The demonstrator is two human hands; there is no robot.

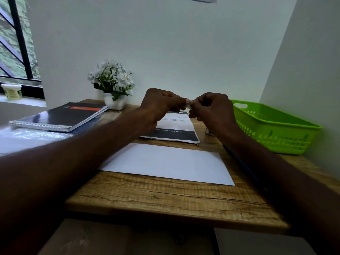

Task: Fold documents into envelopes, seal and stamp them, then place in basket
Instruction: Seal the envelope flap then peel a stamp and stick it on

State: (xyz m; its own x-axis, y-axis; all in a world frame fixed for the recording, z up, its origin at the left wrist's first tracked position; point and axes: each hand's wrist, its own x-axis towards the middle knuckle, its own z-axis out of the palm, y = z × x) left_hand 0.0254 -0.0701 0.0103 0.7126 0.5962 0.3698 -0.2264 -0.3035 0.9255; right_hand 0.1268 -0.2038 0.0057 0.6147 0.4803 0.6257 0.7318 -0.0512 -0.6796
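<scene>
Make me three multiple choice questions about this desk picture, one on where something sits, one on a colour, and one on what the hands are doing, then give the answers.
1. Where does the spiral notebook lie on the wooden desk?
A. Far left, beside the potted white flowers
B. Inside the basket
C. On top of the envelope

2. What colour is the plastic basket?
A. Blue
B. Green
C. Red

3. What are the left hand and the right hand doing?
A. Lying flat on the desk
B. Pinching a small white piece together in the air
C. Lifting the basket

Answers: 1 A, it lies at the desk's left by the flower pot. 2 B, its slotted walls are bright green. 3 B, both sets of fingertips meet on the piece above the printed document, beyond the white envelope.
</scene>
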